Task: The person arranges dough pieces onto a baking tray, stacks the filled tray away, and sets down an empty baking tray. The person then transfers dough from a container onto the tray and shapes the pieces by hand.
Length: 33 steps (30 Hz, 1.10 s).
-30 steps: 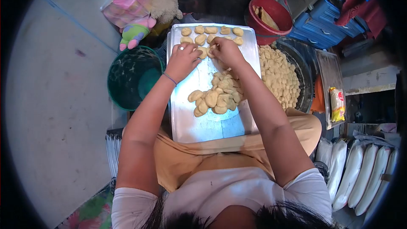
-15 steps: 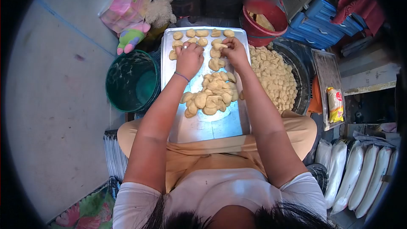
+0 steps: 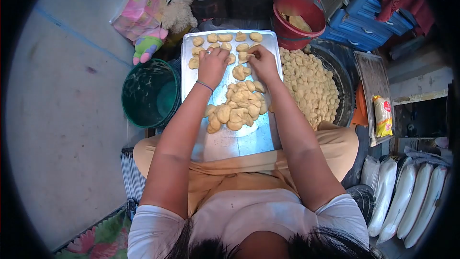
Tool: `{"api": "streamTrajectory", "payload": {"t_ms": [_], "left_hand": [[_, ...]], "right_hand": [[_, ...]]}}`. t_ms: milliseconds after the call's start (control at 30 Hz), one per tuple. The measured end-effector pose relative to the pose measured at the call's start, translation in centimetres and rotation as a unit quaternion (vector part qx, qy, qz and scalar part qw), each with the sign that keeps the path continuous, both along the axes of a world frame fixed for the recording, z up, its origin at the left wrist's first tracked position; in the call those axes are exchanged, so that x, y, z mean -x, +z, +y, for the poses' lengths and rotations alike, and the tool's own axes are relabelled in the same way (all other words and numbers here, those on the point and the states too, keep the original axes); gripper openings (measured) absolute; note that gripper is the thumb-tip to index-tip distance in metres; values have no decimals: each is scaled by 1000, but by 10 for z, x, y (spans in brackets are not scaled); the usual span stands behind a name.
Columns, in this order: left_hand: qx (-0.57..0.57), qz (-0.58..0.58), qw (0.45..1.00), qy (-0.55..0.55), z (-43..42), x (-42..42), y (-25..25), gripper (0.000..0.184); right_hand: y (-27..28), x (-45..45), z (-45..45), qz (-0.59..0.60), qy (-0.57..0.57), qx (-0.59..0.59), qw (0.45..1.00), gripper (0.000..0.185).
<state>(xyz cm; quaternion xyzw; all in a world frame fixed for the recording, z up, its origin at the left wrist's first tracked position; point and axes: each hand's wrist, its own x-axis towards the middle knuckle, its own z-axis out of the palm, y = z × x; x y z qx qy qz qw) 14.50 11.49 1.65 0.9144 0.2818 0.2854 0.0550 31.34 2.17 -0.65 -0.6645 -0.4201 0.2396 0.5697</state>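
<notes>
A metal tray rests across my lap. Dough pieces lie in rows on its far part, and a heap of dough pieces sits in the middle. My left hand is over the left rows, its fingers bent down onto the dough; what is under them is hidden. On the right, my right hand pinches at a dough piece in the column there. Just below that piece is a small dough cluster.
A green bucket stands left of the tray. To the right is a wide black tub of dough pieces, with a red bucket behind it. Beyond lie a tray with a yellow packet and several white packs.
Since a second ago my left hand has shifted right relative to the tray, and both hands have moved apart from their close position. My right hand's fingers have lowered a dough piece.
</notes>
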Motion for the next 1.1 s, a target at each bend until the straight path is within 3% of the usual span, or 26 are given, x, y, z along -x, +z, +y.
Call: {"api": "streamTrajectory", "payload": {"t_ms": [33, 133, 167, 267, 300, 367, 467, 567, 700, 800, 833, 933, 1000, 1100], "left_hand": [[-20, 19, 1000, -5, 0, 1, 0, 12], [-52, 54, 997, -24, -4, 5, 5, 18], [-58, 62, 996, -30, -4, 7, 7, 20], [-54, 78, 995, -44, 0, 12, -2, 27], [-58, 54, 996, -49, -4, 11, 0, 28], [-69, 3, 996, -61, -15, 10, 7, 30], [99, 39, 974, -200, -35, 6, 20, 32], [59, 105, 979, -164, -38, -3, 7, 29], [65, 117, 971, -197, -35, -8, 12, 21], [200, 91, 959, -181, -37, -4, 24, 19], [168, 66, 972, -153, -36, -1, 24, 21], [74, 22, 995, -68, -25, 10, 23, 23], [20, 34, 999, -16, -20, 12, 20, 21], [-7, 42, 998, -41, -4, 8, 1, 24]], "right_hand": [[4, 2, -1, -133, -14, 50, 990, 13], [14, 7, -6, -172, -30, 21, 984, 15], [9, 2, -7, -171, -37, 30, 984, 24], [18, 5, -26, -212, 110, 38, 970, 30], [25, 11, -34, -342, 132, 62, 928, 31], [15, 2, -39, -198, 153, 98, 963, 34], [16, -14, -41, -16, 148, 108, 983, 37], [20, -26, -45, 111, 167, 68, 977, 29], [7, -43, -40, 183, 35, -24, 982, 26], [3, -39, -36, -119, 6, 99, 988, 30], [8, -36, -38, -278, -18, 63, 958, 36], [24, -30, -45, -188, 11, 114, 976, 38], [12, -31, -40, -164, 24, 82, 983, 41], [4, -28, -34, -142, 5, 63, 988, 40]]}}
